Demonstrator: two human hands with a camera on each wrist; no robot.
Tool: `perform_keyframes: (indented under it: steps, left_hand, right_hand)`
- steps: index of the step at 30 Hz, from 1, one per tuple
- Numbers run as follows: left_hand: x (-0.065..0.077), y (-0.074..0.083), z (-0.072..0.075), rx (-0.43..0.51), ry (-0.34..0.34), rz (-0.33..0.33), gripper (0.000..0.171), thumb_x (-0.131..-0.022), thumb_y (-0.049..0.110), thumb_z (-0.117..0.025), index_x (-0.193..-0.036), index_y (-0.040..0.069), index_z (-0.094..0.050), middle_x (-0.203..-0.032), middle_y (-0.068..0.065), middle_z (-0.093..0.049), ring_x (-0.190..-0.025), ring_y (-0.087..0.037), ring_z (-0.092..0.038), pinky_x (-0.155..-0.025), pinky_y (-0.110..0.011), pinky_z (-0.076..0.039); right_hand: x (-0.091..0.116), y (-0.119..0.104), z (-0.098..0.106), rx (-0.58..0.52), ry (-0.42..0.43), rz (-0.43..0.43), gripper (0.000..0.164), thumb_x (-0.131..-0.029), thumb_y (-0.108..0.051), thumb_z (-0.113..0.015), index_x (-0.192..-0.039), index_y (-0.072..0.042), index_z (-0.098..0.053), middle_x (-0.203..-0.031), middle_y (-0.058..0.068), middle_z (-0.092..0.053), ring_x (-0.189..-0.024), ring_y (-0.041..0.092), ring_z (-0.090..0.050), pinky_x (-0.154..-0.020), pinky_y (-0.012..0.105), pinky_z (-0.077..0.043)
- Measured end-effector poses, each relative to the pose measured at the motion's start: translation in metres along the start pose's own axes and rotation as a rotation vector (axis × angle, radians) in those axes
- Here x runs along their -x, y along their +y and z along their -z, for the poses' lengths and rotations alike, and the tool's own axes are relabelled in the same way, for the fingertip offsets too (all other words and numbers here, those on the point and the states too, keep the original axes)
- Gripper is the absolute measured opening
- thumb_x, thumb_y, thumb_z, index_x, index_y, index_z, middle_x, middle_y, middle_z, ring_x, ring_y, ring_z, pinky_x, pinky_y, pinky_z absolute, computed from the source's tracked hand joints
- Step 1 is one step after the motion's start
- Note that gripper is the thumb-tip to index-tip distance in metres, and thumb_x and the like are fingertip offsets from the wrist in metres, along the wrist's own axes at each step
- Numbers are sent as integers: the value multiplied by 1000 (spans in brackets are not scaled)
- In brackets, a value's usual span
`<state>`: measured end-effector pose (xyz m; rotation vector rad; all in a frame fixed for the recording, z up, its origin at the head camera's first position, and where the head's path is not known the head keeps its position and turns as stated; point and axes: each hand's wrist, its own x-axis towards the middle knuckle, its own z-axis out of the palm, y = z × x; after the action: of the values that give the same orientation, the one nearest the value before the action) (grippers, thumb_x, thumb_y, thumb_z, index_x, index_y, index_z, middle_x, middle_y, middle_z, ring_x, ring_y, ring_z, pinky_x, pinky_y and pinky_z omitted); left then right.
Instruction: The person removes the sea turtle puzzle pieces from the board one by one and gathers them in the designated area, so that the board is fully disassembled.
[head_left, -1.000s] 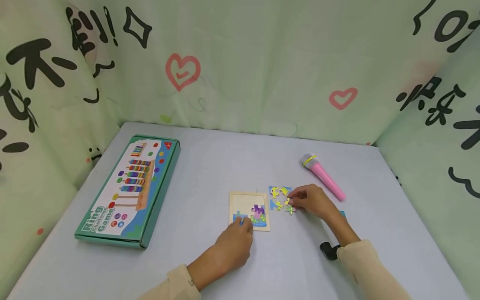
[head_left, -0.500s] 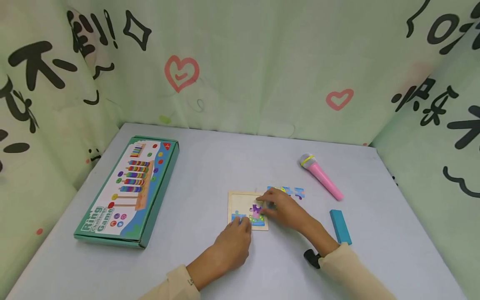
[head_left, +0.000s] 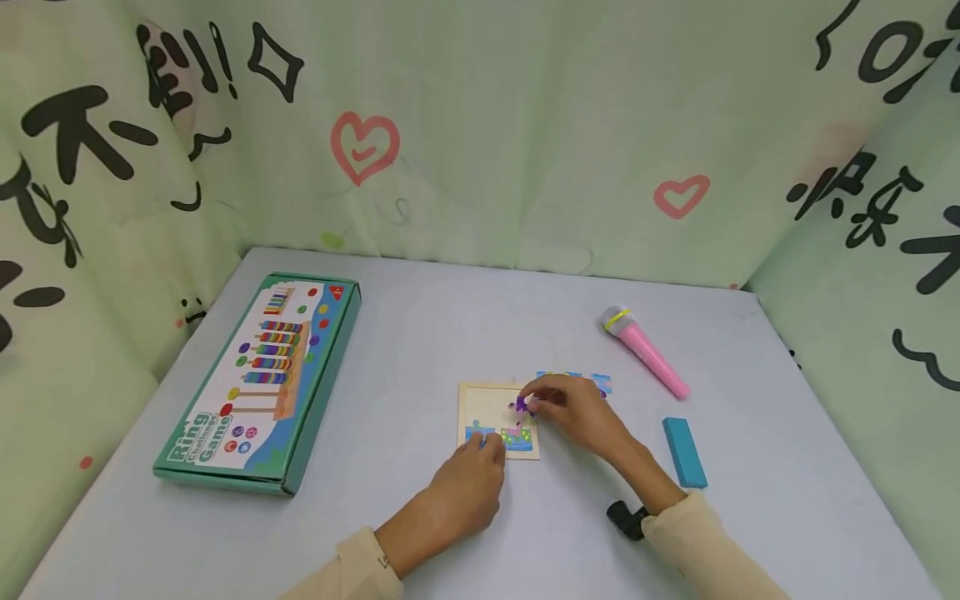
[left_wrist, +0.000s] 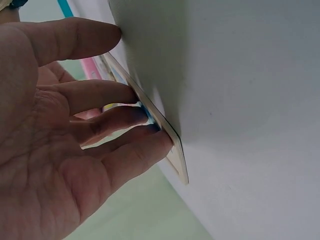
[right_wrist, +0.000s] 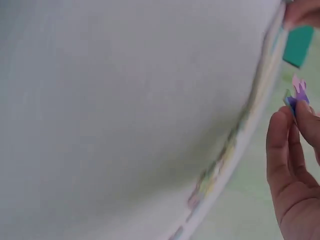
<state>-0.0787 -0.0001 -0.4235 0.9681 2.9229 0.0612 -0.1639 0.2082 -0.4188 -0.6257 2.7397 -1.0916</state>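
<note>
My right hand (head_left: 581, 421) pinches a purple jigsaw piece (head_left: 519, 405) between thumb and fingers, over the right side of a small wooden puzzle tray (head_left: 462, 408). The right wrist view shows the purple and pink piece (right_wrist: 301, 92) raised at the fingertips. Extended fingers of my left hand (head_left: 461, 493) rest on the tray's near edge and on a blue piece (head_left: 476, 431); the left wrist view shows those fingertips at the tray's rim (left_wrist: 172, 132). A pink and green piece (head_left: 517, 439) lies in the tray's lower right corner.
Loose jigsaw pieces (head_left: 603, 382) lie beyond the tray, partly hidden by my right hand. A pink toy microphone (head_left: 647, 354) and a teal block (head_left: 684, 452) are on the right. A large green game box (head_left: 258, 383) lies at left. Curtains surround the table.
My right hand came left from the loose pieces to the tray. The purple piece, lying in the tray before, is now pinched and lifted. My left hand has stayed in place.
</note>
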Motion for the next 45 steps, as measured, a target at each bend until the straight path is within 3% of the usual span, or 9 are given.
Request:
perform_keyframes:
  steps: [5,9,14,22,29,35,38,41,45]
  left_hand:
    - [-2,0,1,-36,26,-9,50,-89,22,-77,-128,-7,-65,-123,-11,-58,-107,-23,-58,-98,-29,-52]
    - [-2,-1,2,-53,3,-1,53,-91,25,-77,-131,-6,-64,-127,-12,-57,-113,-24,-58,-102,-30,-50]
    - [0,0,-2,-22,-34,4,56,-92,24,-75,-137,-6,-60,-131,-13,-56,-122,-27,-56,-107,-31,-47]
    - [5,4,-6,-40,-44,17,61,-96,28,-71,-145,-4,-52,-139,-16,-47,-133,-29,-48,-111,-35,-44]
    - [7,-2,-6,24,-11,6,57,-94,22,-71,-142,-6,-56,-135,-16,-51,-125,-27,-50,-109,-34,-44]
    - [10,-8,-4,254,-9,47,58,-96,21,-71,-143,-7,-54,-140,-19,-49,-133,-31,-45,-110,-41,-43]
    - [8,-20,0,401,-7,106,63,-96,20,-72,-147,-7,-49,-145,-22,-46,-137,-34,-43,-112,-46,-42]
    - [2,-44,5,446,-8,149,71,-94,22,-77,-151,-6,-44,-154,-21,-41,-142,-35,-39,-113,-50,-40]
    - [-7,-75,5,474,-63,109,79,-93,26,-79,-155,-2,-39,-164,-14,-32,-150,-32,-30,-117,-52,-34]
  right_hand:
    - [9,18,39,-13,16,-224,16,-96,-3,-71,-110,-6,-78,-107,12,-72,-83,21,-67,-70,34,-57]
    - [17,36,62,4,-15,-376,15,-97,-4,-69,-110,-1,-76,-107,18,-71,-75,20,-67,-70,35,-59]
    - [23,50,66,-6,-56,-430,13,-98,-4,-69,-107,1,-77,-98,14,-72,-69,18,-65,-66,31,-58]
    - [24,46,56,156,-30,-390,9,-95,-1,-69,-102,-2,-75,-86,8,-65,-67,19,-58,-61,33,-51]
    - [17,40,43,372,-17,-329,17,-91,3,-73,-107,-1,-72,-94,13,-62,-84,28,-58,-72,40,-54]
    - [13,6,29,374,-31,-269,18,-91,5,-72,-108,-1,-72,-94,11,-62,-85,27,-60,-74,40,-56]
    - [12,-15,16,315,-32,-181,14,-91,6,-72,-102,-2,-75,-89,5,-64,-81,21,-58,-70,34,-55]
    - [8,-32,-2,255,-33,-71,13,-89,8,-73,-97,-2,-76,-86,2,-66,-80,17,-59,-69,30,-54]
    - [1,-46,-29,216,-72,21,13,-89,6,-74,-100,0,-78,-88,3,-69,-78,14,-60,-69,27,-54]
